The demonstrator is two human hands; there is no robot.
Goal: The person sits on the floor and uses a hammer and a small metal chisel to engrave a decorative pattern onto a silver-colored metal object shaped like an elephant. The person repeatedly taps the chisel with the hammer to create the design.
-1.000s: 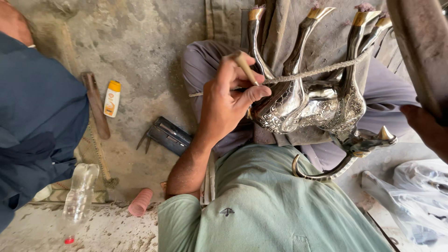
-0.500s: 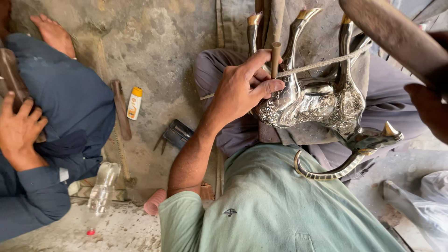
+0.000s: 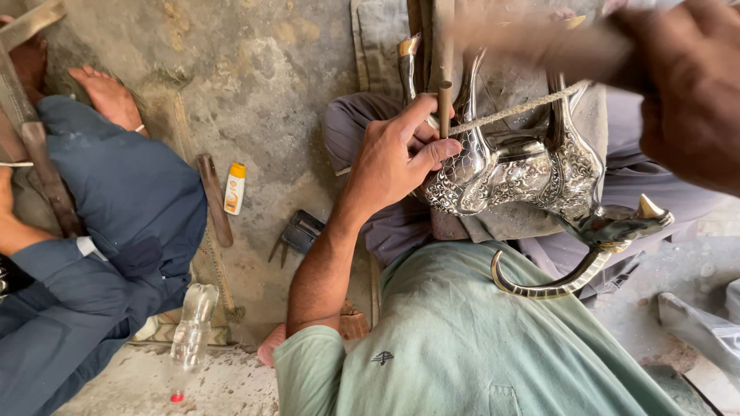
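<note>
The left hand (image 3: 397,158) pinches a thin punch (image 3: 445,108) upright against an embossed, silvery metal animal figure (image 3: 516,173) lying upside down on the lap. The right hand (image 3: 682,92) (blurred) is raised at upper right, its grip impossible to tell.

A small white tube with a yellow-orange cap (image 3: 234,187) lies on the concrete floor (image 3: 285,92), just beside a long rusty tool (image 3: 213,199). A clear, empty plastic bottle with a red cap (image 3: 187,339) lies lower down, near a seated person's blue clothing (image 3: 116,231). No signs or screens show.
</note>
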